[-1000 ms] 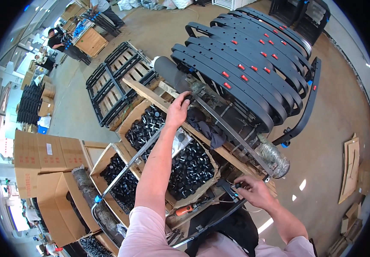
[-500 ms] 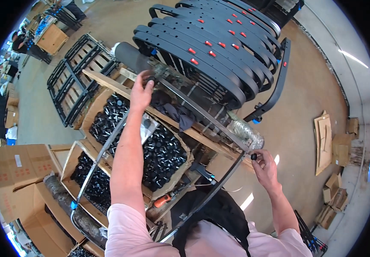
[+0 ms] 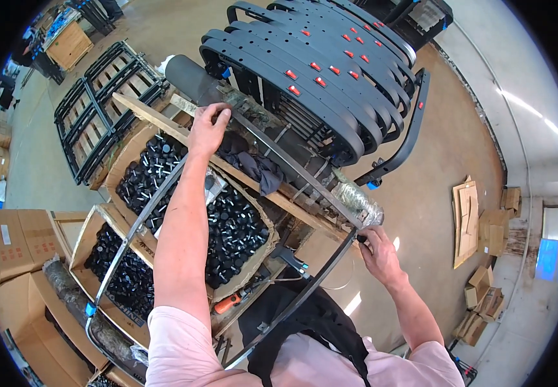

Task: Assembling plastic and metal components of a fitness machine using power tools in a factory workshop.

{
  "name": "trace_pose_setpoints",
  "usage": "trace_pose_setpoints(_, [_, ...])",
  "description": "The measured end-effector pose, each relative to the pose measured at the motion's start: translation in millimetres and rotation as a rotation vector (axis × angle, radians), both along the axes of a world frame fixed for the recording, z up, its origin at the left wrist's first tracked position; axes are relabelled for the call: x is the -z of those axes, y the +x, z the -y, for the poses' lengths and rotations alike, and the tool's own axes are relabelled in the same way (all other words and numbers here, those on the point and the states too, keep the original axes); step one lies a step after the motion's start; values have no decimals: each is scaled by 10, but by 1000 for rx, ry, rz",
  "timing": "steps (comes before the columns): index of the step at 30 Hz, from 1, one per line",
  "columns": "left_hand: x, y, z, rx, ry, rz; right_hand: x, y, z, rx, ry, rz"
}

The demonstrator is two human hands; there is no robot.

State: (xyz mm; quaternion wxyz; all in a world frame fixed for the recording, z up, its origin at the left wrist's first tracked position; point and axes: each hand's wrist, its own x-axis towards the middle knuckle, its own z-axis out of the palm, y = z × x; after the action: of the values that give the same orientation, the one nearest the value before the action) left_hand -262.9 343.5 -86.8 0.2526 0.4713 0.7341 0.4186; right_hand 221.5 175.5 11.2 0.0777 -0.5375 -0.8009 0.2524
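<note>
Frame position is changed: the curved metal frame [image 3: 279, 161] is now gripped at both ends and laid along the top of the bench [image 3: 162, 122], against the grey roll [image 3: 195, 77]. The left hand [image 3: 208, 129] is closed over the frame's far end, fingers curled on top of the bar. The right hand [image 3: 375, 251] is clamped around the near corner of the frame, just beside the foil-wrapped tube [image 3: 356, 200].

Against half a second ago, the left hand is seen at much the same far-end spot, while the right hand has been shifted inward, up to the foil-wrapped tube. A full second ago the right hand was held low, near the body, away from that corner; it has been moved to the corner since. Judgement: the frame is being seated or aligned on the bench, and with both ends held it looks close to being set.

The frame's lower loop [image 3: 117, 258] is hung out over the cardboard boxes of black parts [image 3: 233, 238], not touching them as far as can be told. A dark rag [image 3: 253, 164] is lying on the wooden rail under the bar. The stack of black frames with red tags [image 3: 317, 71] is stood behind, untouched. An orange-handled tool [image 3: 230, 300] is lying below the boxes, well apart from both hands.
</note>
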Motion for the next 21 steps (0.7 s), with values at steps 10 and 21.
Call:
trace_pose_setpoints(10, [132, -164, 75, 82, 66, 242, 53, -113, -26, 16, 10, 271])
trace_pose_setpoints(21, [72, -95, 76, 63, 126, 110, 91, -150, -119, 30, -61, 357])
